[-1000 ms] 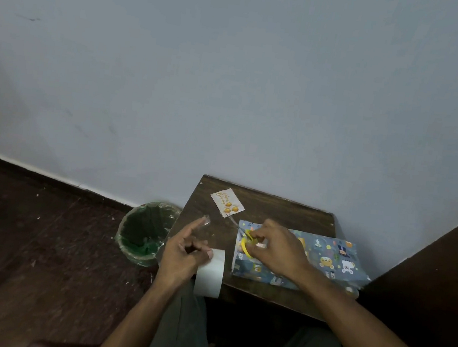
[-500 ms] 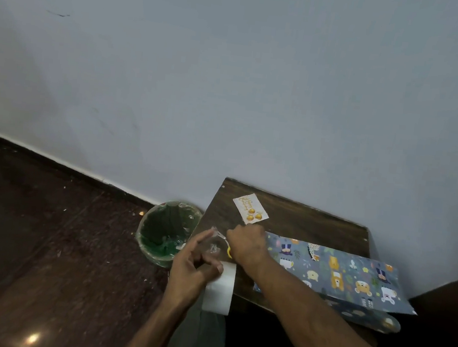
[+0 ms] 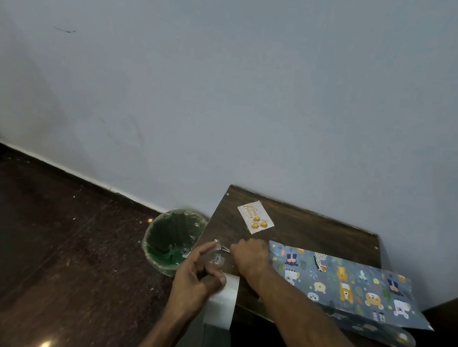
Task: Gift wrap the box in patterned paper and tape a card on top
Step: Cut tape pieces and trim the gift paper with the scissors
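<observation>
The box wrapped in blue animal-print paper (image 3: 346,289) lies on the right of the small dark wooden table (image 3: 315,229); loose paper hangs over the front edge. A white card with orange print (image 3: 255,217) lies flat at the table's back left. My left hand (image 3: 196,278) grips a roll of clear tape (image 3: 222,301) at the table's front-left corner, with a pulled strip of tape (image 3: 217,253) running up to its raised index finger. My right hand (image 3: 249,257) grips scissors, whose metal blades (image 3: 225,248) meet the strip; the handles are hidden in the hand.
A green waste bin with a plastic liner (image 3: 172,238) stands on the dark floor just left of the table. A pale wall rises behind the table. A dark surface (image 3: 451,313) borders the table on the right.
My right hand has left the wrapped box and carried the scissors left to the tape strip held by my left hand. The view has swung left.
</observation>
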